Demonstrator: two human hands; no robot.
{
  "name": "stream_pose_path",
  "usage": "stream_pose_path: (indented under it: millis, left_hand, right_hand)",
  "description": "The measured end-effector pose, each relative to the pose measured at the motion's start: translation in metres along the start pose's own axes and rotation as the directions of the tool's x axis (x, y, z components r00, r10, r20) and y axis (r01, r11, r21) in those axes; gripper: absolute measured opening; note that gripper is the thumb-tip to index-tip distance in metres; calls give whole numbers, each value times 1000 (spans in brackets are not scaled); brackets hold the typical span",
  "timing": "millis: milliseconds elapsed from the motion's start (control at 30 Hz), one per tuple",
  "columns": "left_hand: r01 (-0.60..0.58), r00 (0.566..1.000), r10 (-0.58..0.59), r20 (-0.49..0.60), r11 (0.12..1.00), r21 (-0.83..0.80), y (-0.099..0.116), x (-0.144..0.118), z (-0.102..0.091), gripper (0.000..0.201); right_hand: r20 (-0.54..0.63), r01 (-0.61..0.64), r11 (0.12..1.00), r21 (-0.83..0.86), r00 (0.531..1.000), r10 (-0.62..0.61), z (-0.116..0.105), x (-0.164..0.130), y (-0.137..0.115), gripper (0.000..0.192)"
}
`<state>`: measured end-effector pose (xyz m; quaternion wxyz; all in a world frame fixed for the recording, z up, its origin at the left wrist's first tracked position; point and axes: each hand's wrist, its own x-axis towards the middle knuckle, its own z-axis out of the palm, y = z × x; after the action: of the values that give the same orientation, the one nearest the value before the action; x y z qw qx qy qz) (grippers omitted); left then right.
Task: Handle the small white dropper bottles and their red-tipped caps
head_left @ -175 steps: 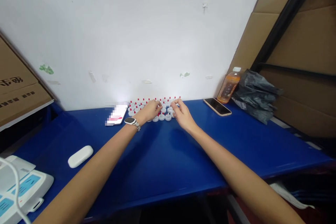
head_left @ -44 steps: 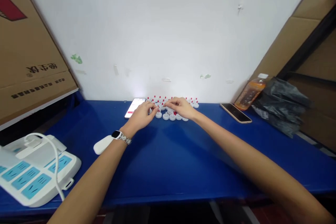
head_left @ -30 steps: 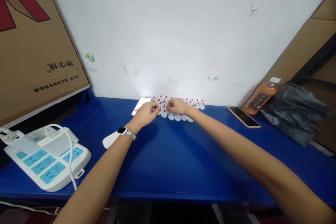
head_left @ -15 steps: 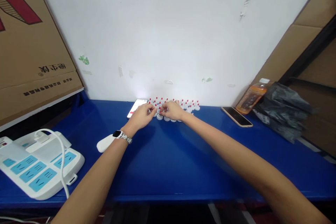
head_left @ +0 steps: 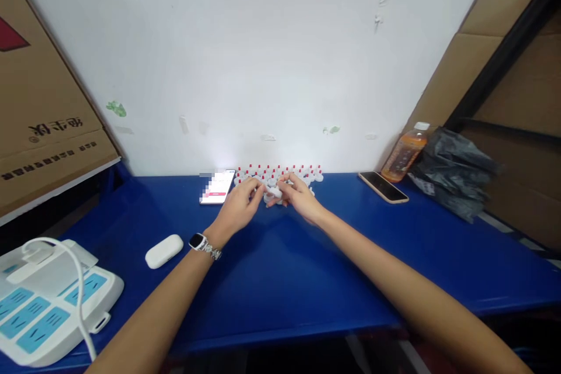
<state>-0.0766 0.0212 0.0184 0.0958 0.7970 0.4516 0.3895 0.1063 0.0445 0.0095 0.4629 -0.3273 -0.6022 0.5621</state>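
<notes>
Near the wall, several small white caps with red tips (head_left: pixel 302 168) stand close together in rows. In front of them a white round cap (head_left: pixel 275 191) is raised and tilted between my two hands. The fingers of my right hand (head_left: pixel 302 197) are closed on its right side. From the other side, my left hand (head_left: pixel 241 204) pinches at its edge with thumb and forefinger. The cap's red tip cannot be made out among the fingers. My left wrist wears a watch (head_left: pixel 198 241) with a metal band.
A lit phone (head_left: pixel 221 187) lies left of the caps, and a white oval case (head_left: pixel 164 251) nearer me. The power strip (head_left: pixel 56 310) with its cable is at left. Rightward are another phone (head_left: pixel 383 187), an orange drink bottle (head_left: pixel 405 155) and a black plastic bag (head_left: pixel 456 169).
Both hands have drawn slightly nearer me, and a white cap now shows tilted between them. My right hand has turned, its fingers spreading around the cap. The view has shifted a little right.
</notes>
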Motion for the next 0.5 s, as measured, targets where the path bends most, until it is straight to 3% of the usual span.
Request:
stream_pose_path:
  millis: [133, 300, 500]
  left_hand:
    - [12, 998, -6, 69, 996, -86, 19, -8, 19, 26]
    - [35, 995, -24, 93, 992, -118, 30, -13, 26, 28]
    - [-85, 982, 79, 170, 996, 27, 35, -14, 27, 27]
  right_hand:
    - [-5, -40, 999, 32, 999, 40, -6, -21, 2, 31]
    - [-7, -59, 997, 50, 998, 59, -9, -27, -1, 45]
    - [37, -147, 981, 127, 989, 144, -5, -31, -6, 56]
